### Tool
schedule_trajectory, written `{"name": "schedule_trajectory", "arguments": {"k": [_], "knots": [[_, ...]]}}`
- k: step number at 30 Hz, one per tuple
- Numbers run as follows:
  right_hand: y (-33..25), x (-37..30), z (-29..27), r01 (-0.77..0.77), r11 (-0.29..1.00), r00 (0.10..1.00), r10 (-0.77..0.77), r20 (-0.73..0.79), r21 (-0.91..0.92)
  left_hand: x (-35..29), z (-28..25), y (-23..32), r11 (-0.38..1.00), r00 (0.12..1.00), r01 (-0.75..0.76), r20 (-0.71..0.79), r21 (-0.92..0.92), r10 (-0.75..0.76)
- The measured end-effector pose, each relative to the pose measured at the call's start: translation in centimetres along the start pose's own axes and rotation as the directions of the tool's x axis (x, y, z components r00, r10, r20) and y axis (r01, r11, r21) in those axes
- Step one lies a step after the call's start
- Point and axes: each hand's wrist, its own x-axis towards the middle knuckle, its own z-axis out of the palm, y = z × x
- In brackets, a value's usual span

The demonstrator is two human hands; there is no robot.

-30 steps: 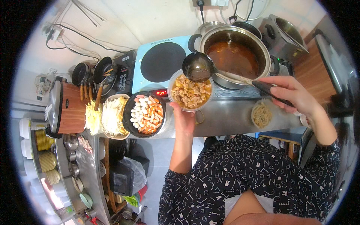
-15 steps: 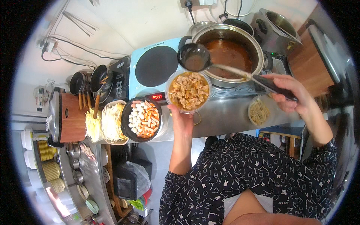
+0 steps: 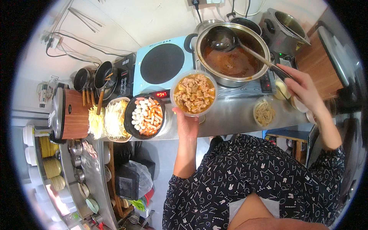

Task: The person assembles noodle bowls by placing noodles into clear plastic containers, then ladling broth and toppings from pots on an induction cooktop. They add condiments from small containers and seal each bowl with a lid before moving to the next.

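Note:
My left hand grips the near side of a clear round tub heaped with cooked meat pieces in brownish liquid. The fingers under the tub are hidden. In my right hand is the dark handle of a ladle; its black bowl hangs over the far left part of a big steel pot. Reddish-brown broth fills much of that pot. Whether the ladle's bowl touches the broth, I cannot tell. The tub is just in front of the pot's left side, held above the counter.
Left of the tub stand a black bowl of sausage pieces and white balls, and containers of enoki mushrooms and yellow strips. A blue induction cooker is behind. A noodle tub sits at right, near a wood-patterned cooker.
The ladle has moved right and away from me, from above the tub to over the pot. My left hand keeps the tub in nearly the same place.

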Motion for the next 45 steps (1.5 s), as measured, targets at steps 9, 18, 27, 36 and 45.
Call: {"name": "schedule_trajectory", "arguments": {"k": [9,18,27,36,45], "knots": [[-5.8,-2.8,1.0,-0.354,0.93,0.838,0.265,0.477,0.104,-0.3,0.0,0.0,1.0,1.0,-0.016,-0.026,0.022,0.016],[-6.4,-2.2,2.0,-0.263,0.958,0.837,0.286,0.467,-0.115,-0.3,-0.2,0.3,0.999,1.0,-0.018,0.026,0.029,0.018],[-4.5,-1.5,1.1,-0.638,0.727,0.718,0.442,0.538,0.253,0.5,-0.4,0.1,1.0,1.0,-0.007,0.018,0.021,0.007],[-2.4,-0.8,-1.3,-0.434,0.733,0.899,0.313,0.307,0.524,0.8,-0.3,-0.2,1.0,1.0,0.026,0.01,0.016,-0.026],[2.1,2.8,-0.1,0.063,0.907,0.997,-0.073,-0.008,-0.416,0.4,0.2,0.2,0.996,0.997,0.075,-0.019,0.039,-0.075]]}}
